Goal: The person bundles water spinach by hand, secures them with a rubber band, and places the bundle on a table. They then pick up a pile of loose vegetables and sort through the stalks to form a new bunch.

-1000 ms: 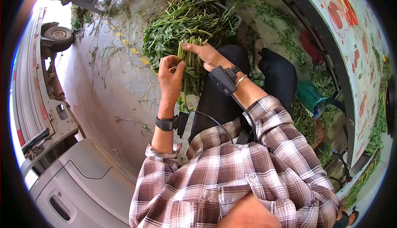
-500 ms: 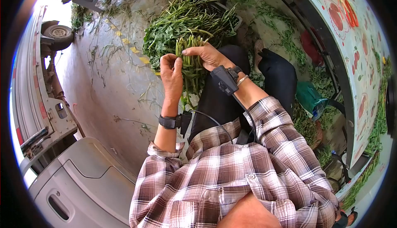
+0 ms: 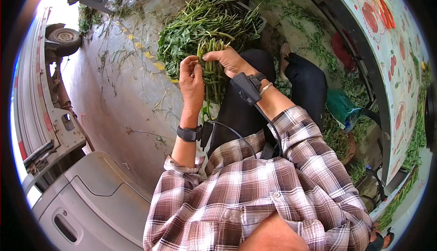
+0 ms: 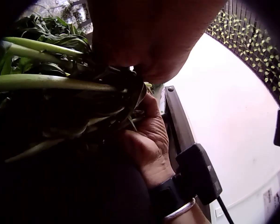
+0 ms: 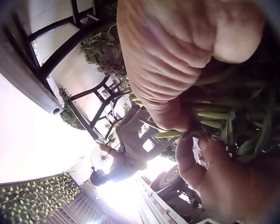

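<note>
My right hand (image 3: 227,63) grips a bunch of leafy green stems (image 3: 215,80), its thumb lying across them near their cut upper ends. The stems hang down in front of my knee. At the left side of the bunch is my left hand (image 3: 191,82), with thumb and forefinger pinching a green stem (image 3: 200,51) close to the right thumb's tip. In the right wrist view, the left fingertips (image 5: 189,156) meet the stems (image 5: 212,115) right beside the right thumb. The left wrist view shows thick pale-green stems (image 4: 51,83) running to the hands, partly in shadow.
Beyond the hands a dark crate (image 3: 263,23) is heaped with greens (image 3: 195,28). Loose leaves lie about the concrete floor (image 3: 132,82). A table with a patterned cover (image 3: 396,46) stands at right, a green bag (image 3: 342,107) below it. A vehicle (image 3: 91,201) is at left.
My left hand has shifted slightly up and right along the bunch, its fingers working at the stems. My right hand keeps its grip, and the bunch has moved only slightly.
</note>
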A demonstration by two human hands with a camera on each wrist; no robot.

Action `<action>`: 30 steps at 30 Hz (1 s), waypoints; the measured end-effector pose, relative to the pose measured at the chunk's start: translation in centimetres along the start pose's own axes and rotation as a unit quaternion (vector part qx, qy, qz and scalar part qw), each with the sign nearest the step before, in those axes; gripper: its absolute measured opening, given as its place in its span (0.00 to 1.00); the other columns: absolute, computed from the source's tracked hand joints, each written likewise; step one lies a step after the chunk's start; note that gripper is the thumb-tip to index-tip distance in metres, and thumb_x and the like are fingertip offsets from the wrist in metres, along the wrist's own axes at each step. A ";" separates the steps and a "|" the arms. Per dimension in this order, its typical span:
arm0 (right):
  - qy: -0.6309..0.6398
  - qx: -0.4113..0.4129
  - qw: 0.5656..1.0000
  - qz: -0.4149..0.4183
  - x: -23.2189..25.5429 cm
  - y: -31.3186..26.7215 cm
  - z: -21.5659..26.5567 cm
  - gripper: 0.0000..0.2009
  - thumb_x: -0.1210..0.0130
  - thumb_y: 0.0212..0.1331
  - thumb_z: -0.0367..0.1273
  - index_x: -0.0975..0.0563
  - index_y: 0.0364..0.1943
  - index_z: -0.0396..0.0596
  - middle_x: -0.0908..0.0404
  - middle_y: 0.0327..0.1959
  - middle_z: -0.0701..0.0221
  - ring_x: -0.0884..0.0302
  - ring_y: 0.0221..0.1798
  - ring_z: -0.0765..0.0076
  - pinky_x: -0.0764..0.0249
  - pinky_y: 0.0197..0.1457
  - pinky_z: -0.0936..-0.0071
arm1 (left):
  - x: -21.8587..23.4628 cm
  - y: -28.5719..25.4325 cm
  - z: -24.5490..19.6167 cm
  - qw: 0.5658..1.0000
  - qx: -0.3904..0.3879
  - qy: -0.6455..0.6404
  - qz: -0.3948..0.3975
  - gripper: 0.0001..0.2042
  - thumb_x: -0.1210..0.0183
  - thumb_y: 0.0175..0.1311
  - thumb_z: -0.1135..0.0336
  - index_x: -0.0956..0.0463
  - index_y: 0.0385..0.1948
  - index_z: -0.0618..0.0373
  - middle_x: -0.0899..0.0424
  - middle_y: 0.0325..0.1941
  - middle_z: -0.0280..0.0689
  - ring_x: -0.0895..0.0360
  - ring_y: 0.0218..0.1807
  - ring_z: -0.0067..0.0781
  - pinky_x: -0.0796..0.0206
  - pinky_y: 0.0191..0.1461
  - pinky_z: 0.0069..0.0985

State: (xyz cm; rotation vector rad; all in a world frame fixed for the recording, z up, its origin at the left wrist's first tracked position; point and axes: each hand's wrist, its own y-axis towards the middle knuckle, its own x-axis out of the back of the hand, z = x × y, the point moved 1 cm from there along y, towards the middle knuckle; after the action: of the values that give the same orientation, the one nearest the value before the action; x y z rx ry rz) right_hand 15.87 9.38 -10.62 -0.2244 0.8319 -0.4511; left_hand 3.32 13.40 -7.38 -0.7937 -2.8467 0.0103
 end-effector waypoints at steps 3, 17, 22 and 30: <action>-0.012 0.019 1.000 0.009 -0.2 -0.1 0.1 0.10 0.43 0.43 0.20 0.22 0.33 0.44 0.20 0.32 0.74 0.25 0.36 0.77 0.31 0.45 0.78 | -0.3 -0.1 -0.2 0.999 0.007 0.047 -0.008 0.11 0.47 0.60 0.73 0.33 0.43 0.60 0.28 0.38 0.32 0.32 0.39 0.18 0.38 0.44 0.16; -0.008 0.026 0.999 0.017 -0.3 -0.1 0.0 0.10 0.43 0.44 0.21 0.22 0.35 0.43 0.20 0.34 0.73 0.24 0.37 0.76 0.29 0.44 0.78 | -0.2 0.3 0.5 0.999 -0.008 0.040 -0.022 0.13 0.47 0.61 0.71 0.34 0.45 0.63 0.28 0.38 0.32 0.32 0.39 0.18 0.38 0.43 0.15; 0.009 0.011 1.000 0.023 -0.5 -0.3 0.2 0.11 0.43 0.44 0.21 0.22 0.35 0.43 0.20 0.35 0.72 0.24 0.37 0.76 0.29 0.45 0.78 | -0.4 0.2 1.2 0.999 0.010 0.002 -0.031 0.11 0.50 0.63 0.70 0.33 0.44 0.63 0.28 0.37 0.30 0.34 0.36 0.16 0.39 0.40 0.14; 0.005 0.009 1.000 0.028 -0.5 -0.3 0.4 0.11 0.43 0.44 0.21 0.22 0.35 0.43 0.20 0.34 0.72 0.24 0.38 0.76 0.29 0.46 0.78 | -0.4 0.3 1.4 0.999 0.010 -0.041 -0.020 0.09 0.52 0.64 0.69 0.33 0.44 0.61 0.28 0.37 0.30 0.33 0.38 0.15 0.39 0.42 0.14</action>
State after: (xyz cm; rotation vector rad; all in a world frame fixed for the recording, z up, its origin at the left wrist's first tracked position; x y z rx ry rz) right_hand 15.73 9.35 -9.89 -0.1814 0.8423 -0.4075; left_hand 3.55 13.57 -8.80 -0.7499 -2.9345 0.0683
